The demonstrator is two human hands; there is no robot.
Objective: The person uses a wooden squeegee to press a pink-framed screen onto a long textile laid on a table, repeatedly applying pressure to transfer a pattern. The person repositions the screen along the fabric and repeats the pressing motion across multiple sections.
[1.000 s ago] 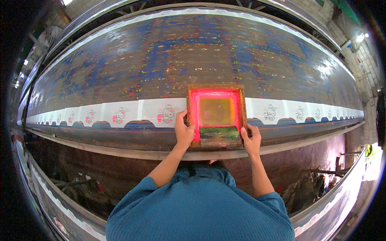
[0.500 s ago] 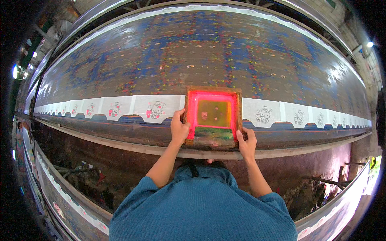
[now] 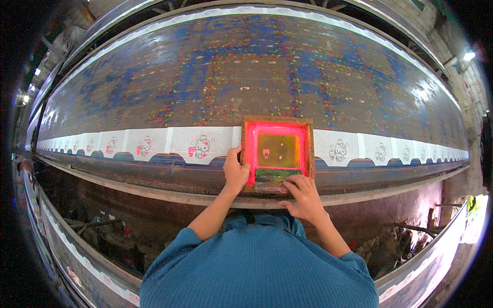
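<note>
A wooden screen printing frame (image 3: 309, 146) lies over the strip of white printed pieces, its inner border smeared bright pink. Small figure shapes show in its yellowish mesh (image 3: 280, 150). Along the near end of the mesh rests a dark green, ink-stained squeegee (image 3: 269, 176). My left hand (image 3: 236, 172) is closed round the frame's left side. Over the near right corner, my right hand (image 3: 305, 197) has its fingertips at the squeegee and its thumb apart, below the frame's near edge. Whether those fingertips press on the squeegee I cannot tell.
White pieces (image 3: 179, 137) printed with a cartoon cat run along the near side of a long, paint-spotted table (image 3: 241, 77). Those on the left carry pink parts; those on the right show only dark outlines. A raised ledge (image 3: 154, 192) borders the table's near side.
My right hand has let go of the frame's right side and moved left to the squeegee. My left hand keeps its hold on the frame.
</note>
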